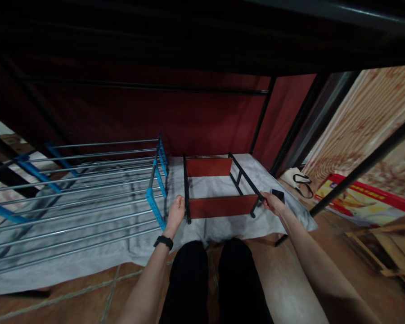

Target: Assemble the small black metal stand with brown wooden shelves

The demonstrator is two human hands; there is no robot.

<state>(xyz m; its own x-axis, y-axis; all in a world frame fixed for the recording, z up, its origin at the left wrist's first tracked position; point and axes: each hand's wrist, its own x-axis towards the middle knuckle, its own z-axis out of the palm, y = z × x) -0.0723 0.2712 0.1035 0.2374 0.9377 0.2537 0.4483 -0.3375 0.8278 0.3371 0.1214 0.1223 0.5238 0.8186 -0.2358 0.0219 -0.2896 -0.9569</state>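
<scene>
While resting on the white sheet point(222, 227), small rack point(219, 189) of black frame and two red-brown boards, just right of the blue-and-steel shelf point(87, 189). Left hand point(176, 211) curled around the frame's near-left post, black band on the wrist. Right hand point(272, 202) closed on the near-right corner, beside a dark phone point(278, 195). Farther right, a white bag point(295, 177) on the tiled floor.

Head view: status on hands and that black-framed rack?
Left hand grips the black metal rack with red-brown panels at its left post. Right hand grips its right rail. Blue-and-silver tube rack lies close on the left.
</scene>
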